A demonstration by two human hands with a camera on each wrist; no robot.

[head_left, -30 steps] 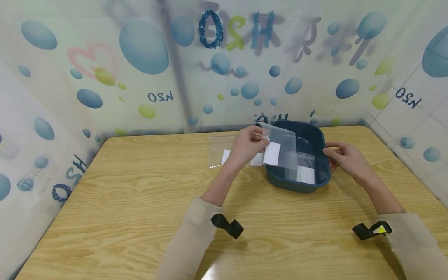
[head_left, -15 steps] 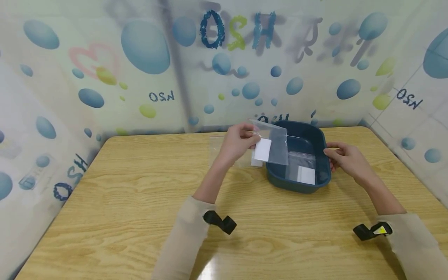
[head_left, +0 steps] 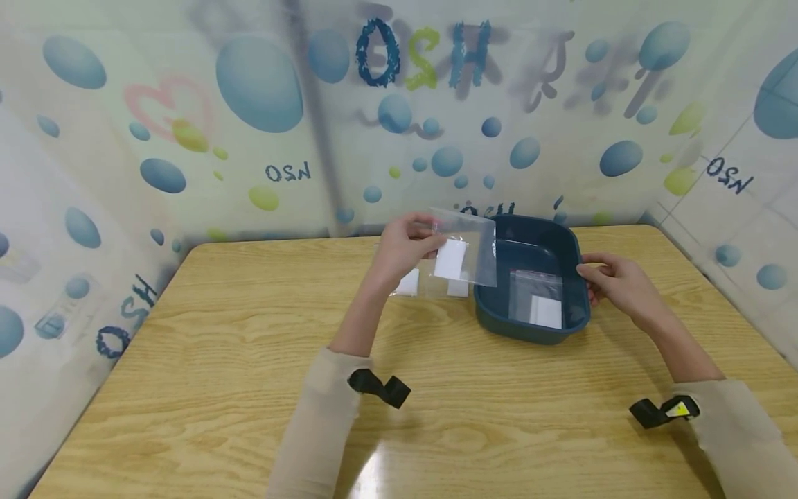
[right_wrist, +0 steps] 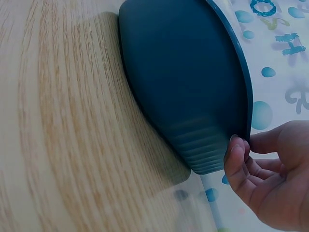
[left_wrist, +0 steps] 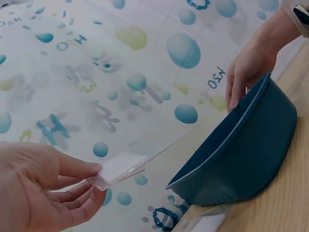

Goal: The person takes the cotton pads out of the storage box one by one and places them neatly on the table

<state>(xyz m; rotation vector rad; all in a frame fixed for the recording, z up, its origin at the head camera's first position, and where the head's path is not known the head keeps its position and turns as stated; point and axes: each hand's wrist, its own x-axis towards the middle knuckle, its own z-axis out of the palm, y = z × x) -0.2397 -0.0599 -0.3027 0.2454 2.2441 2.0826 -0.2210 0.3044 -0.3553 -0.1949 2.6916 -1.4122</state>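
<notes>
A clear zip bag (head_left: 480,253) with a folded white paper inside hangs from my left hand (head_left: 404,246), which pinches it at the paper's edge between thumb and fingers. In the left wrist view this bag (left_wrist: 123,166) is held almost level, left of the bin. My right hand (head_left: 614,281) grips the right rim of a dark blue plastic bin (head_left: 532,334), thumb on one side and fingers on the other, as the right wrist view also shows. Inside the bin lies another clear bag (head_left: 522,298) with a white paper. The bin stands on the table.
Behind the held bag, more clear bags with white papers (head_left: 408,283) lie on the wooden table (head_left: 249,360), left of the bin. A patterned sheet (head_left: 374,138) hangs behind and along both sides of the table.
My left hand has moved left with the clear bag, away from over the bin's left side. The right hand and the bin have stayed put.
</notes>
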